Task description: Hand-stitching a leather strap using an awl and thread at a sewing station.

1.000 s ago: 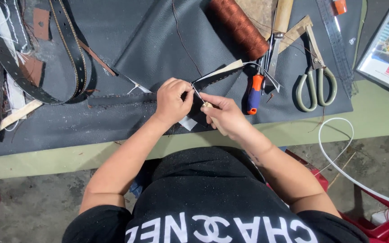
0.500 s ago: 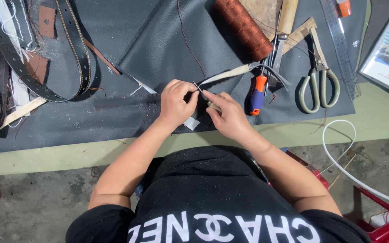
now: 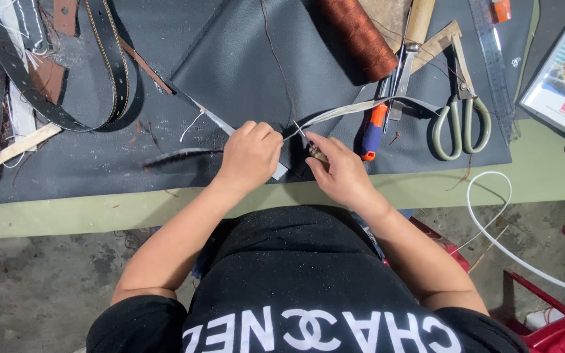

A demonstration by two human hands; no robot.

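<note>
While the left hand [image 3: 251, 153] was curled shut, pinching the pale strap [image 3: 361, 106] against the dark leather sheet [image 3: 250, 62] near the desk's [image 3: 67, 216] front edge, the right hand [image 3: 341, 171] was closed around a small pointed tool [image 3: 303, 137] aimed at that pinch. With the fingertips so close to the tip, a slip could have pricked them, or the strap could have skewed. Scissors [image 3: 462, 114] lay to the right.
</note>
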